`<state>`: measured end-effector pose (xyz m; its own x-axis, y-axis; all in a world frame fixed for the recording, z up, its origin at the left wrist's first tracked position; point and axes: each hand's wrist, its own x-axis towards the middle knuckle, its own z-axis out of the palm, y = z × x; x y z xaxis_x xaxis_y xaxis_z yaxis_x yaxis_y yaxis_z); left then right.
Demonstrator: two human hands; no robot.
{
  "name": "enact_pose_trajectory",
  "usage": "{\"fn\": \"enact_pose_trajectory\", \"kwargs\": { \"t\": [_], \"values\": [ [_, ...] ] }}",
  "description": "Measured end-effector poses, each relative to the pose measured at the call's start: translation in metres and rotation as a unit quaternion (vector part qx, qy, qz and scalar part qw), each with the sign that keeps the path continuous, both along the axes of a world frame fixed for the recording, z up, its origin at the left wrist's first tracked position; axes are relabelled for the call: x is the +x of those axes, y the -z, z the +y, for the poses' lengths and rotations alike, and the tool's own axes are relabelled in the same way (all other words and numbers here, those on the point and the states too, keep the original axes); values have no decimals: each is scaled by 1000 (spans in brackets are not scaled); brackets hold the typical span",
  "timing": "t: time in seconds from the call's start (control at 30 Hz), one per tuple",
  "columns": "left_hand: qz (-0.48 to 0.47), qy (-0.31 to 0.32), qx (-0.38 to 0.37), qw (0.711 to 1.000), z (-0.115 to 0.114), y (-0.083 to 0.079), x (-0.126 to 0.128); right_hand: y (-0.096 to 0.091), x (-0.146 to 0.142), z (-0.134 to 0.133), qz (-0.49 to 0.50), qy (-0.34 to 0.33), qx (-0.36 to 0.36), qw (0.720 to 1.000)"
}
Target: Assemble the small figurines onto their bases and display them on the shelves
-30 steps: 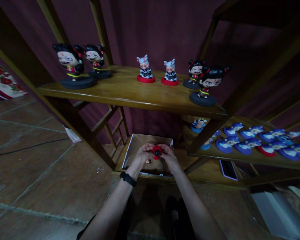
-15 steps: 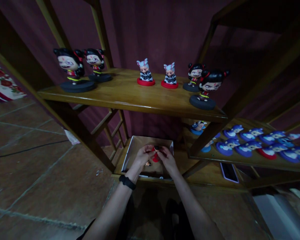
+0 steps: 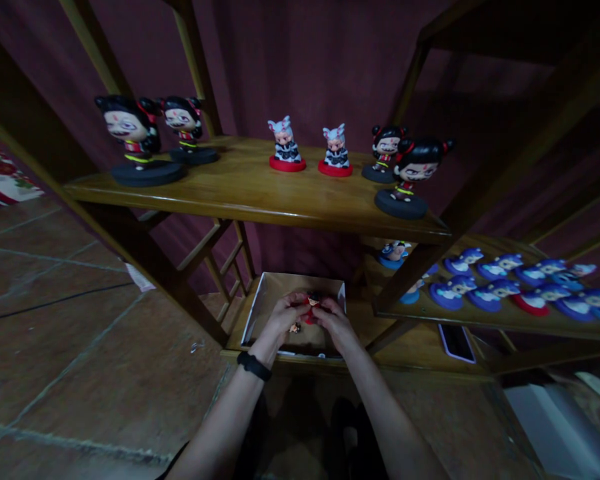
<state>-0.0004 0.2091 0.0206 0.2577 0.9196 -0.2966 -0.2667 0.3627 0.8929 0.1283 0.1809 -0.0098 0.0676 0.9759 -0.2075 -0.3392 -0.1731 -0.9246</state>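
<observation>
Both hands are working over an open shallow box [image 3: 254,312], which is resting on the bottom board [image 3: 413,348]. The left hand [image 3: 286,316] and the right hand [image 3: 334,316] are grasping a small red-and-black figurine [image 3: 313,303] from opposite sides, thumbs nearest the viewer; the far fingertips are hiding from view, so their exact contact cannot be told. The figurine is sitting between the hands, within the box outline, dark top upward; whether its red lower part is touching the box floor cannot be told. CAUTION: the fingers are bearing on a small surface, so uneven pressure is risking a twist or slip. A small tan-and-dark piece [image 3: 295,328] is lying just beside the left hand; a low sweep of those fingers, or a dropped figurine, is risking knocking it. The upper shelf [image 3: 240,190] is spanning the space above the box; raising the hands carelessly is risking a strike on its front edge, and a jolt is endangering the large-headed figurine [image 3: 414,167] standing near that edge.
</observation>
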Motion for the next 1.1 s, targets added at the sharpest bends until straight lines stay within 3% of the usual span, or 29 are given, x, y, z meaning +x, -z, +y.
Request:
{"fn": "enact_pose_trajectory", "kwargs": {
  "t": [0.33,0.67,1.1],
  "values": [
    [-3,-5,17,1000,0,3,2,-5,2,1,3,-11,8,1000],
    [-44,3,-41,998,3,9,-1,-8,5,1,-18,-13,15,1000],
    [-33,10,-23,999,2,9,0,-7,5,2,-16,-8,12,1000]
  ]
}}
